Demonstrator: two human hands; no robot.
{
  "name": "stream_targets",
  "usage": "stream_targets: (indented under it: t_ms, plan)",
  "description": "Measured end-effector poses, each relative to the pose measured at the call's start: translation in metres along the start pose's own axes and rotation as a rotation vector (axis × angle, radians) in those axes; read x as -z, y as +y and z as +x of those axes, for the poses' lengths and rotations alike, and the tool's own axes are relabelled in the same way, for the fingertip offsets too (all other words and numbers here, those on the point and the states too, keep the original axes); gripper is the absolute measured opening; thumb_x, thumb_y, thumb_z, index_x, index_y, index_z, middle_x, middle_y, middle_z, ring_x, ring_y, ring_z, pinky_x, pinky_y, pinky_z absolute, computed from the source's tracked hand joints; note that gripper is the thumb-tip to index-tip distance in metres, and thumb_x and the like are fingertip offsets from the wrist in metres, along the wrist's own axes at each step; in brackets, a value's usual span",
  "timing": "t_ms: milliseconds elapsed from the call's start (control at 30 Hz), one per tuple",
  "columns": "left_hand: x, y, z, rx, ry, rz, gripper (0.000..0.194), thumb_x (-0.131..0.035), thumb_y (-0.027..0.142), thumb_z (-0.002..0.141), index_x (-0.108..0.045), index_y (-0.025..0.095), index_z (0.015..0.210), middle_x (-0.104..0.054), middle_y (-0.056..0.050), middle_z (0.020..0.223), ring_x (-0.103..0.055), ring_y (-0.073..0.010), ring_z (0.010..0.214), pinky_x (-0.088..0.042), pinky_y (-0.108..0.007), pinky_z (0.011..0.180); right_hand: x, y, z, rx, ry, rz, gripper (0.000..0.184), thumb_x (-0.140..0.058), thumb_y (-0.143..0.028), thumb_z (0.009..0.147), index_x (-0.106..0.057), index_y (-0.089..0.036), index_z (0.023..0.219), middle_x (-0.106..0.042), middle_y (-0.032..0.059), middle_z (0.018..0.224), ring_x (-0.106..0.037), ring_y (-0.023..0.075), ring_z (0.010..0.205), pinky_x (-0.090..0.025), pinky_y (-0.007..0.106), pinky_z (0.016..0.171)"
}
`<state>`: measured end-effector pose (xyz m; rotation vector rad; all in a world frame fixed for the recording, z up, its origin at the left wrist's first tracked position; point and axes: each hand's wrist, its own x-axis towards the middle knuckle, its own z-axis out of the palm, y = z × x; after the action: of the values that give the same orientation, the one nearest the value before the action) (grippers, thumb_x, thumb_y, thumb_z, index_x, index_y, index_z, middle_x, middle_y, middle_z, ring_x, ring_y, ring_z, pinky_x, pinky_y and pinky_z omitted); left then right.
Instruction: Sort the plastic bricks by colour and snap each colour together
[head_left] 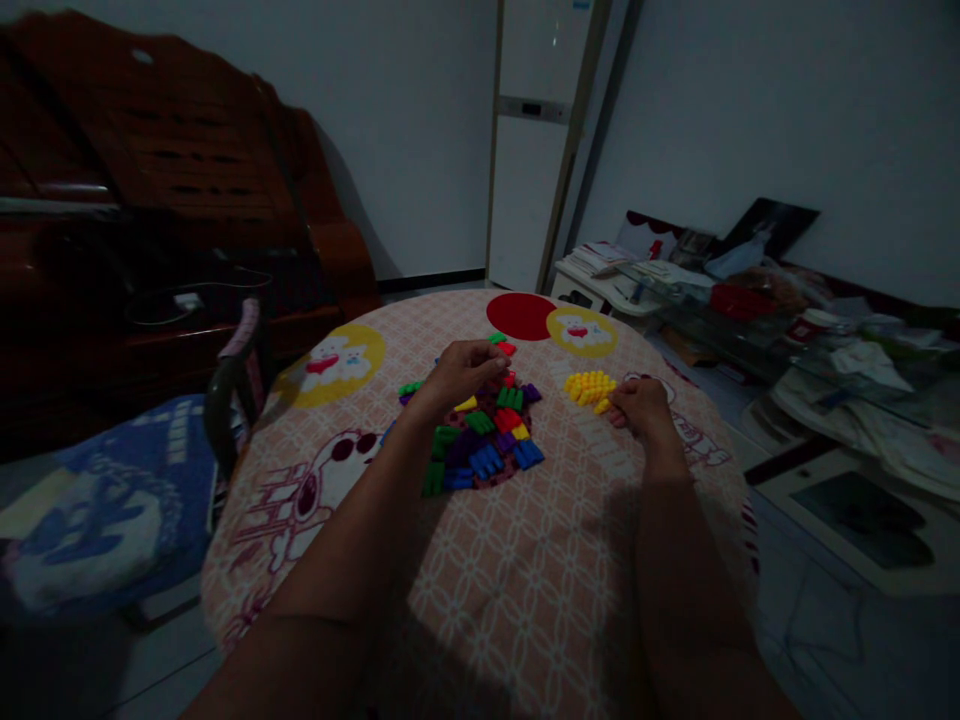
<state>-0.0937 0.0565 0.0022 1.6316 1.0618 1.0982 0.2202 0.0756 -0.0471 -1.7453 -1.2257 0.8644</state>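
A pile of building blocks (480, 423) in green, blue, red, purple and a little yellow lies at the middle of the round table. Over its far side is my left hand (466, 370), its fingers closed in a pinch; what they hold, if anything, cannot be made out. Apart from the pile, to its right, yellow building blocks (589, 387) sit together in a tight cluster. My right hand (642, 406) is closed at the cluster's right edge, with thumb and fingers on a yellow block there.
A patterned cloth (510, 590) covers the table (570, 520). A chair with a blue cushion (142, 490) stands at the left, before a wooden sofa (202, 150). Along the right is a glass-topped cabinet (847, 360) heaped with papers and bags. A tall white unit (529, 190) stands behind.
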Motion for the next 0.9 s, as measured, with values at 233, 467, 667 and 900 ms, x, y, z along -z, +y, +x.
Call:
stream_targets:
  t_ms: [233,467,667,900]
  plan:
    - [0.050,-0.009,-0.003,-0.007,0.206,0.232,0.022,-0.066,0.033,0.073,-0.070,0.014,0.083,-0.070,-0.004,0.067,-0.065,-0.0162,0.062,-0.051,-0.025,0.060,-0.006,0.008,0.008,0.072,0.098,-0.031,0.008,-0.065,-0.016,0.073,-0.062,-0.016,0.066,-0.058,-0.0008,0.043,-0.056,0.0142,0.034,-0.045,0.020,0.034]
    - [0.038,-0.035,0.004,0.078,-0.093,0.864,0.010,-0.073,0.017,0.061,-0.074,0.021,0.070,-0.070,-0.003,0.066,-0.064,-0.0200,0.066,-0.044,-0.026,0.063,-0.005,-0.001,0.003,0.136,0.168,0.004,0.014,-0.062,-0.031,0.076,-0.065,-0.018,0.072,-0.059,-0.0004,0.046,-0.055,0.0161,0.037,-0.043,0.024,0.033]
    - [0.011,-0.042,0.004,0.172,-0.153,1.102,0.019,-0.069,0.034,0.077,-0.072,0.016,0.083,-0.073,-0.014,0.091,-0.069,-0.0268,0.086,-0.048,-0.028,0.070,-0.002,-0.010,-0.004,0.154,0.243,0.052,0.013,-0.062,-0.028,0.075,-0.064,-0.017,0.069,-0.059,-0.0007,0.048,-0.056,0.0163,0.037,-0.042,0.024,0.032]
    - [0.020,-0.043,0.007,0.198,-0.216,1.085,0.019,-0.068,0.024,0.073,-0.074,0.018,0.091,-0.076,-0.009,0.093,-0.069,-0.0241,0.087,-0.046,-0.026,0.067,0.001,-0.022,-0.010,0.198,0.278,0.147,0.013,-0.063,-0.025,0.074,-0.062,-0.016,0.065,-0.058,-0.0030,0.047,-0.054,0.0122,0.035,-0.044,0.021,0.033]
